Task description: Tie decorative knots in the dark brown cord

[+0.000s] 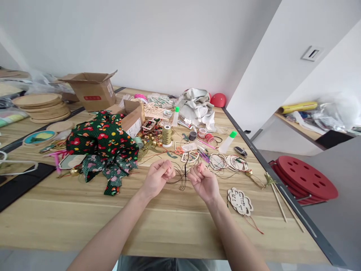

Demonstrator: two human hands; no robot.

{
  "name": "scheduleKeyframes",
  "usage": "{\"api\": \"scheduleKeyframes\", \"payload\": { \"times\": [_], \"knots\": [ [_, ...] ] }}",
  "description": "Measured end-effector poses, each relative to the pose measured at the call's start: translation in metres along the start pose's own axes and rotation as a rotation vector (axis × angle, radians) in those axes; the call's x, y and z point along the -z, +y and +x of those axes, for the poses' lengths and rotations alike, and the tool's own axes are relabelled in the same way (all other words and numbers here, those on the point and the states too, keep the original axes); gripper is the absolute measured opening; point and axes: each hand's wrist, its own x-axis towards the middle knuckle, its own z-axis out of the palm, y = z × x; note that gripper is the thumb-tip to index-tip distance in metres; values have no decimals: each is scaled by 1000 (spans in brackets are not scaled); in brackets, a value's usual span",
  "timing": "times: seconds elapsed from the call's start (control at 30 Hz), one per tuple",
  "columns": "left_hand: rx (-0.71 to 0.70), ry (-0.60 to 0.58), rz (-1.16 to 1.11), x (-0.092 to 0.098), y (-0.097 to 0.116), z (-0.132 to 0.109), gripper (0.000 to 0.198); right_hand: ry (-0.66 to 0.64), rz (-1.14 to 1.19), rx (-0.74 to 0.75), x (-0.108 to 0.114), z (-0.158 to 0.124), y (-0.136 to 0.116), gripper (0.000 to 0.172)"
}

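Both hands hover over the middle of the wooden table, a little back from its near edge. The left hand is curled shut, its fingertips pinching one end of a thin dark cord. The right hand is clenched around the other end. Between the two fists the cord sags in several loose loops that reach the tabletop.

Just left of the left hand lies a heap of green floral fabric. Beyond the hands, toward the table's far edge, a spool of gold thread stands upright, with orange scissors near it. A glue bottle with a green cap stands toward the right edge. Close to the right wrist a pale wooden cutout ornament lies flat, and two thin bamboo sticks lie along the right edge. An open cardboard box sits near the far left corner.
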Motion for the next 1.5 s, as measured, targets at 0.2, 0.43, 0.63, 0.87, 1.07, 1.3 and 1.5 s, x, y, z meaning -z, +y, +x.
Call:
{"api": "scheduleKeyframes", "payload": {
  "times": [0.2,0.43,0.63,0.87,1.07,1.3,1.5],
  "knots": [
    [-13,-10,130,7,4,3,37,-30,-32,22,-3,1,-2,21],
    [95,2,412,6,-11,5,31,-56,11,-5,-9,1,12,23],
    [29,-62,958,2,-19,2,32,-79,-115,81,-7,-1,13,26],
    [417,-191,798,12,-18,4,48,-61,-218,137,-5,0,13,28],
    [454,-157,619,13,-6,5,39,16,-393,306,4,-2,5,26],
    [180,12,798,17,-6,10,30,407,-960,239,15,2,5,31],
    [79,43,860,15,-4,10,28,361,-1067,138,14,2,10,44]
  ]
}}
